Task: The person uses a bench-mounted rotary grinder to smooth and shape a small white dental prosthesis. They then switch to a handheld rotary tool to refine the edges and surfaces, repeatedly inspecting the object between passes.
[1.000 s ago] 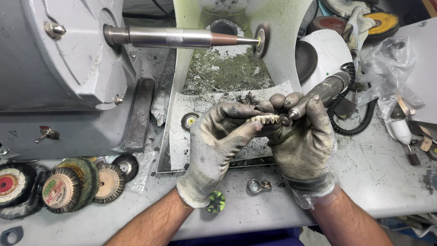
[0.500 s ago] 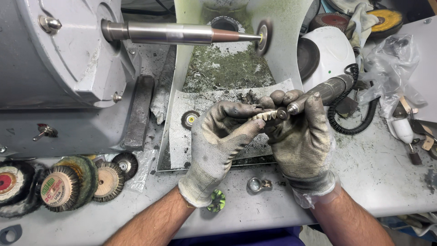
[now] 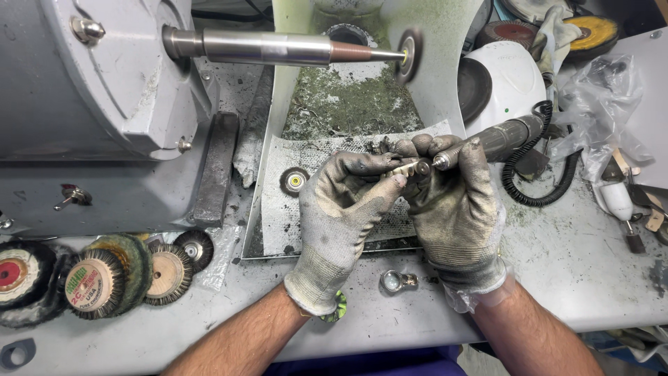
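Above the perforated metal tray (image 3: pixel 292 230) at the centre of the worktop (image 3: pixel 577 278), both gloved hands meet around one small pale workpiece (image 3: pixel 406 168), probably a dental piece, though it is too small to identify for certain. The left hand (image 3: pixel 344 216) pinches it between thumb and fingertips; its long axis runs roughly left to right. The right hand (image 3: pixel 456 202) is closed around a grey rotary handpiece (image 3: pixel 501 136), whose body slants up and to the right, with its tip touching the right end of the workpiece. The two hands touch at the fingers, and the workpiece lies between them, equally close to both.

Count: one workpiece; one handpiece with one black coiled cord (image 3: pixel 536 188); one polishing lathe (image 3: pixel 104 90) with one tapered spindle (image 3: pixel 278 47) carrying one small wheel (image 3: pixel 408 54); four brush wheels (image 3: pixel 90 282) grouped at lower left; one small brush (image 3: pixel 295 181) on the tray; one metal ring fitting (image 3: pixel 398 281) near the right wrist.
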